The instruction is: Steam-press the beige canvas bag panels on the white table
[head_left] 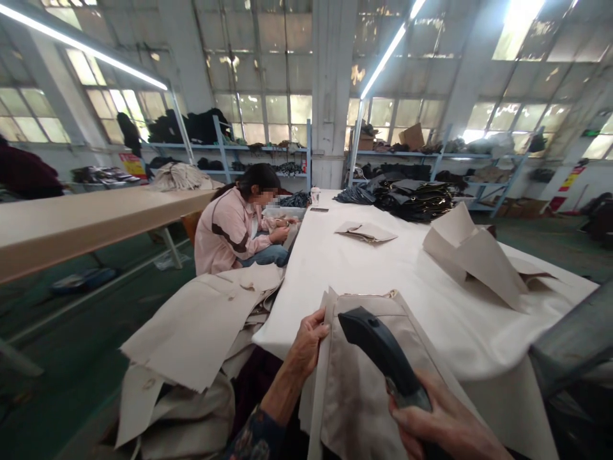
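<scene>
My right hand (431,415) grips a black hand-held tool (378,348) with a long curved head; its exact kind I cannot make out. The tool's head is over a beige fabric bag piece (354,383), which has a zipper (366,295) along its far edge. Whether the tool touches the fabric, I cannot tell. With thumb and fingers, my left hand (309,342) pinches the piece's left edge. The near part of the piece runs out of view at the bottom.
Beige pieces (201,326) are heaped at my left. A white-covered table (316,262) bears a flat beige piece (366,232), folded beige panels (472,255) and a black stack (414,197). A seated person in a pink jacket (223,233) handles fabric beyond the left edge.
</scene>
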`<state>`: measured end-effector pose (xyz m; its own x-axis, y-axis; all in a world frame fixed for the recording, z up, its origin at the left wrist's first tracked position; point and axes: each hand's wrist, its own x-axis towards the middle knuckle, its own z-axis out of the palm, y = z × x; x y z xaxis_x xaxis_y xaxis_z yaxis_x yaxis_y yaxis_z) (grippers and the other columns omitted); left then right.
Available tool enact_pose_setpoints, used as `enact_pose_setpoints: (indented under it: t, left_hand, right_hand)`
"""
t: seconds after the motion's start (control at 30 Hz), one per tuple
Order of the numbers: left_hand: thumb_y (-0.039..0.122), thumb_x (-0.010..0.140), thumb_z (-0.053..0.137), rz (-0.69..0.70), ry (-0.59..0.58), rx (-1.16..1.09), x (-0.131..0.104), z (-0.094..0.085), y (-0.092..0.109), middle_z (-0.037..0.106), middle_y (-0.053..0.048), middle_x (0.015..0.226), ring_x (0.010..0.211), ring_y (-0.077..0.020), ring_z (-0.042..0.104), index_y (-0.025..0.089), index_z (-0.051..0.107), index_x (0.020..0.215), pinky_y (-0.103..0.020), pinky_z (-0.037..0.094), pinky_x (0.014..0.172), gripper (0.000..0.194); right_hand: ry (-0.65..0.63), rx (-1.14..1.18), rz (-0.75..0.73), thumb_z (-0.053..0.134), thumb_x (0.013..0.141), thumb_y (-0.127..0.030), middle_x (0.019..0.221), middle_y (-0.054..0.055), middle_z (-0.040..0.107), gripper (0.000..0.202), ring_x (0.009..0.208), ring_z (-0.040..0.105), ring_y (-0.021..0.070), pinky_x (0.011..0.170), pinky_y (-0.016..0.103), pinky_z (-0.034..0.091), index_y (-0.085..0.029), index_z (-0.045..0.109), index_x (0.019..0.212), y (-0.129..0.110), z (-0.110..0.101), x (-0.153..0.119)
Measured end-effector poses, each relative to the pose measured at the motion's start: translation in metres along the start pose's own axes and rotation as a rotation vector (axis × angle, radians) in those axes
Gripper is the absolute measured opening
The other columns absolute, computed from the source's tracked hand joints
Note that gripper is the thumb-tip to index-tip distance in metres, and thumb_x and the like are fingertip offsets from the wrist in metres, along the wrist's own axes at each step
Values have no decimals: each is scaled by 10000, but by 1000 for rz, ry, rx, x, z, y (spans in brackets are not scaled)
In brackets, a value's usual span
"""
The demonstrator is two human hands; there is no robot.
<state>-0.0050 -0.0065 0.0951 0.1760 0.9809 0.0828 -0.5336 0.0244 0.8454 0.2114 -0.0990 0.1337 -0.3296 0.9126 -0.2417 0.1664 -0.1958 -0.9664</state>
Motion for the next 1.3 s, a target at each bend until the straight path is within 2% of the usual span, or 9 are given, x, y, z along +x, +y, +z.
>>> enact_pose_setpoints:
  t: [0.13, 0.27, 0.53, 0.67, 0.8, 0.93, 1.07, 1.2, 1.3]
  left_hand:
    - [155, 658, 609, -48, -52, -8, -15, 13, 0, 732, -90, 865, 749, -231, 666, 111, 638, 1136, -299, 493, 670, 481]
    - [193, 634, 648, -111, -60, -48, -25, 20, -8, 735, -77, 769, 650, -219, 665, 107, 662, 1093, -280, 470, 597, 467]
    - [192, 661, 668, -80, -122, -111, -44, 32, -21, 736, -80, 872, 783, -225, 664, 112, 697, 1024, -291, 475, 729, 373]
    - [168, 677, 630, -148, -184, -181, -67, 36, -28, 733, -74, 842, 677, -181, 654, 119, 671, 1074, -247, 467, 632, 402]
    - [195, 666, 655, -132, -118, -156, -76, 32, -13, 730, -63, 900, 739, -191, 655, 140, 664, 1072, -255, 479, 685, 409]
    - [172, 683, 628, -92, -142, -91, -62, 31, 10, 723, -55, 963, 837, -206, 654, 138, 625, 1135, -264, 476, 751, 454]
    - [158, 685, 600, -29, -208, -52, -34, 45, 31, 721, -49, 963, 887, -218, 651, 120, 613, 1140, -281, 476, 801, 457]
    - [204, 664, 627, -8, -242, 45, -9, 72, 64, 722, -34, 893, 867, -242, 655, 141, 587, 1159, -327, 506, 781, 501]
    - [337, 754, 624, 105, -245, 308, 13, 106, 84, 704, -43, 883, 834, -243, 647, 171, 585, 1146, -355, 537, 722, 427]
  right_hand:
    - [-49, 26, -16, 634, 730, -375, 491, -50, 550, 239, 434, 526, 115, 437, 205, 421, -187, 561, 858, -13, 9, 18]
    - [-60, 44, -40, 602, 744, -336, 478, -57, 538, 178, 408, 490, 100, 414, 194, 396, -195, 514, 810, -28, 5, 19]
    - [-146, -4, 34, 601, 763, -342, 471, -65, 514, 196, 394, 465, 91, 414, 193, 373, -180, 495, 795, -15, 7, -37]
    - [-10, -21, -56, 598, 778, -338, 463, -57, 515, 195, 393, 468, 95, 410, 198, 367, -177, 490, 772, -13, 7, -48]
    - [147, 21, -101, 622, 774, -376, 459, -61, 491, 248, 398, 466, 98, 418, 214, 393, -182, 469, 748, -17, -11, -65]
    - [281, 35, -144, 618, 789, -411, 484, -61, 467, 279, 414, 444, 94, 419, 222, 396, -170, 478, 794, -11, -26, -104]
    - [338, 45, -107, 625, 769, -477, 494, -65, 447, 345, 414, 419, 86, 415, 221, 392, -166, 478, 805, 1, -32, -137]
    - [375, 80, -49, 622, 736, -521, 489, -62, 459, 385, 406, 419, 82, 424, 213, 385, -164, 493, 802, 9, -38, -161]
    - [542, 32, -62, 649, 713, -412, 550, -29, 540, 318, 483, 509, 113, 492, 227, 419, -148, 548, 858, 18, -42, -177]
